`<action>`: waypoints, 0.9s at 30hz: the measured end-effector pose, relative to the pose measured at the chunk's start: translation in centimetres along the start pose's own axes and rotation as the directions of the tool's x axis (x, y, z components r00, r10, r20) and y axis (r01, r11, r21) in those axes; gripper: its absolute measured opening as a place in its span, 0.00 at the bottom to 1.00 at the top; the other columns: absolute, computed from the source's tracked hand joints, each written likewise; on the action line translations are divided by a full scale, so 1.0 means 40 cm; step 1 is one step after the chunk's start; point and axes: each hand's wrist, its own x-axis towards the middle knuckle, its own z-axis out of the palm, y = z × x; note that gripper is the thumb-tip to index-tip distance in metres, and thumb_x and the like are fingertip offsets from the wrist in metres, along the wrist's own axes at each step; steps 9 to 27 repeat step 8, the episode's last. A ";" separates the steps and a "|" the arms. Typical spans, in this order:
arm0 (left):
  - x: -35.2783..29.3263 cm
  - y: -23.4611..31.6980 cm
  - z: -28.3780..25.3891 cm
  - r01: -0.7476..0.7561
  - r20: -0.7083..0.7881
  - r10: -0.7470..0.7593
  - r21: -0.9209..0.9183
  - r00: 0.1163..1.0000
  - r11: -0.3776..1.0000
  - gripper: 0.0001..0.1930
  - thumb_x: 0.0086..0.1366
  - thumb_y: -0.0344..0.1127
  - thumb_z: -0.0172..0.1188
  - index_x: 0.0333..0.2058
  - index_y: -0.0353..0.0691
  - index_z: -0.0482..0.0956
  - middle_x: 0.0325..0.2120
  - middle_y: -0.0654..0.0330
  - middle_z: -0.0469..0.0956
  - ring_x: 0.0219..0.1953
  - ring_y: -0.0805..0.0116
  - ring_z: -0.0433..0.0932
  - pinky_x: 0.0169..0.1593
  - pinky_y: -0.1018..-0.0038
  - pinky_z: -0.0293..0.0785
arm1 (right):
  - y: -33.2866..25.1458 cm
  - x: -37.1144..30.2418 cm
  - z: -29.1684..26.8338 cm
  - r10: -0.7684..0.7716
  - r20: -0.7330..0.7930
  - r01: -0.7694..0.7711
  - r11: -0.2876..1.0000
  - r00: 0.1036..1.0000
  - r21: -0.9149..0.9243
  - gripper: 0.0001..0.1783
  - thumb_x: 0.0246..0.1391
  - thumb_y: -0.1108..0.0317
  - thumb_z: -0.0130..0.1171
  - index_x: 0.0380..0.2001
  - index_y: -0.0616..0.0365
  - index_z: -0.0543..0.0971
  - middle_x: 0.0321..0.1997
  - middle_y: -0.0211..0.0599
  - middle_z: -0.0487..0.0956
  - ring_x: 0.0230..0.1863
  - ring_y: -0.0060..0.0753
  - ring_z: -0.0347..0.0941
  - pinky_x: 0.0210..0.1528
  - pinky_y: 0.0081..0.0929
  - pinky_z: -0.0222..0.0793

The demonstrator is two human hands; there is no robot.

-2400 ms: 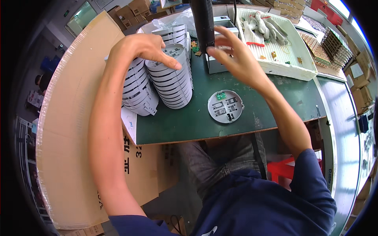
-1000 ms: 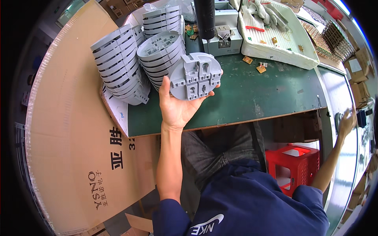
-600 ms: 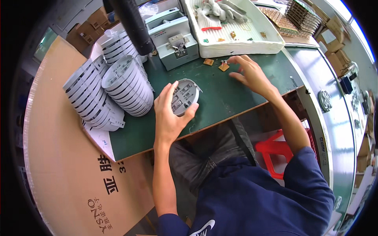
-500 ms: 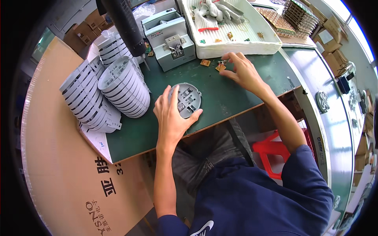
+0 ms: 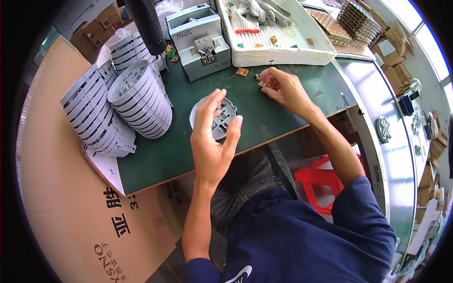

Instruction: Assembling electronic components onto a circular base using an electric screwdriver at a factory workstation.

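A round grey plastic housing (image 5: pixel 228 112) with slots and small fittings inside lies on the green worktable. My left hand (image 5: pixel 210 141) is raised over its near left part, with the fingers and thumb apart and nothing between them. To the right, my right hand (image 5: pixel 288 92) has its thumb and fingers pinched on a small tan circuit board (image 5: pixel 262 84), low over the table. Its fingers hide most of that board. Another small circuit board (image 5: pixel 242 71) lies nearby, just in front of the white foam tray (image 5: pixel 283 58).
Tall stacks of grey round housings (image 5: pixel 144 106) stand on the left. A black cylindrical tool (image 5: pixel 145 26) hangs above them. Behind are a grey metal machine (image 5: pixel 203 63) and the tray with gloves (image 5: pixel 266 10) and loose boards. A red stool (image 5: pixel 321 178) stands below the right side.
My left hand has come up off the round housing and its fingers have straightened. The right hand has closed on a circuit board from the table. The whole view has shifted slightly.
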 end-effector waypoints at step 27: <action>0.037 -0.024 0.054 0.577 0.419 -0.399 -0.554 0.816 0.600 0.31 0.73 0.42 0.63 0.68 0.30 0.67 0.61 0.43 0.74 0.62 0.62 0.77 0.59 0.73 0.75 | -0.134 -0.071 -0.010 0.077 0.123 -0.145 0.603 0.989 0.785 0.25 0.64 0.74 0.64 0.64 0.62 0.74 0.57 0.36 0.79 0.51 0.27 0.81 0.60 0.28 0.75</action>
